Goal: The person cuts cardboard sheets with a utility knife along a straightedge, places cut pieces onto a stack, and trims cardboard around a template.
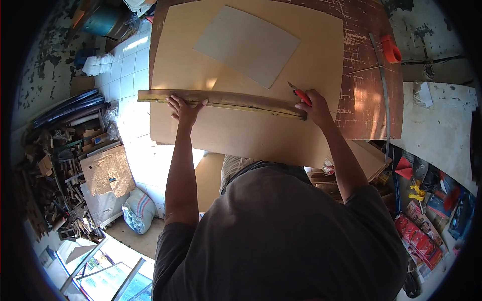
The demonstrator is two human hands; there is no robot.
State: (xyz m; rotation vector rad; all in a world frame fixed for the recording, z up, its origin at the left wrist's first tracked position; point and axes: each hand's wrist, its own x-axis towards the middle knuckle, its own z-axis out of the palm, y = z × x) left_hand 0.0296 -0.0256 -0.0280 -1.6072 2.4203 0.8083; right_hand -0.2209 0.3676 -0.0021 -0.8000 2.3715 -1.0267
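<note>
A large brown cardboard sheet [241, 133] lies on the worktable in front of me. Across it runs a long, worn wooden straightedge [241, 98] with a yellowish near edge. My left hand [186, 111] presses on its left part, fingers and thumb spread. At the straightedge's right end, my right hand [316, 109] is closed around a red-handled utility knife [302, 96], and its blade points up and to the left, away from me. The thumb is close to the straightedge's end. Farther off, a smaller grey board [248, 45] rests at an angle on the cardboard.
The scratched reddish-brown tabletop [369, 105] shows at the right, with a thin metal strip [382, 85] and a red tape roll [390, 49] on it. Scrap wood [55, 185] is piled at the left, near a stuffed white sack [138, 210]. Red packets [419, 241] sit lower right.
</note>
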